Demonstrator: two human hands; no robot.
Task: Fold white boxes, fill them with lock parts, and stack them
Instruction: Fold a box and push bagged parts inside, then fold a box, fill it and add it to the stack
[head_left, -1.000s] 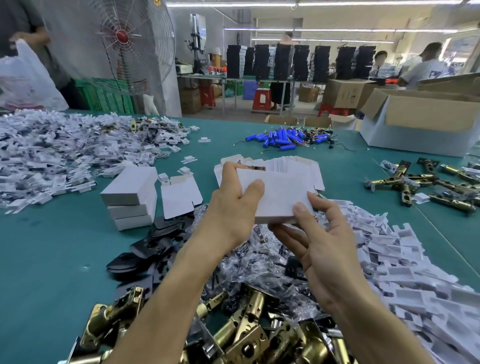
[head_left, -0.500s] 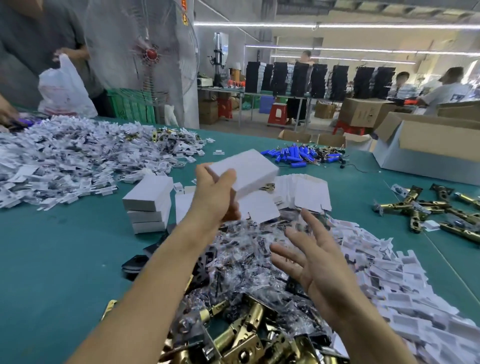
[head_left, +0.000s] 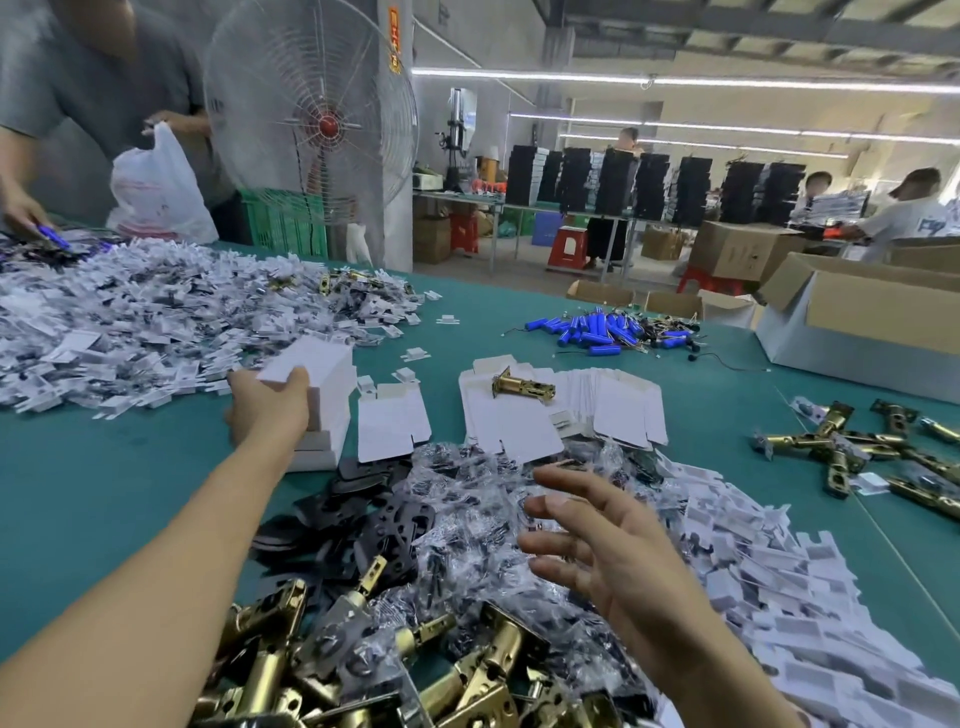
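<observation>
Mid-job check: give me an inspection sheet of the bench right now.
Surface: green table, mostly covered.
Job's things: white box at the top of the box stack; flat box blanks with one brass latch lying on them; latch heap, bagged parts, black plates.
Clutter: paper scrap pile, blue cylinders.
Grippers: left hand grips the white box; right hand open above the bagged parts.
Cables: thin black wire beside the blue cylinders.
Surroundings: fan, open carton, other workers.

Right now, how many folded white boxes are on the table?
4: one folded white box in the left hand over the stack; three stacked beneath it. The hand hides part of the stack.
</observation>
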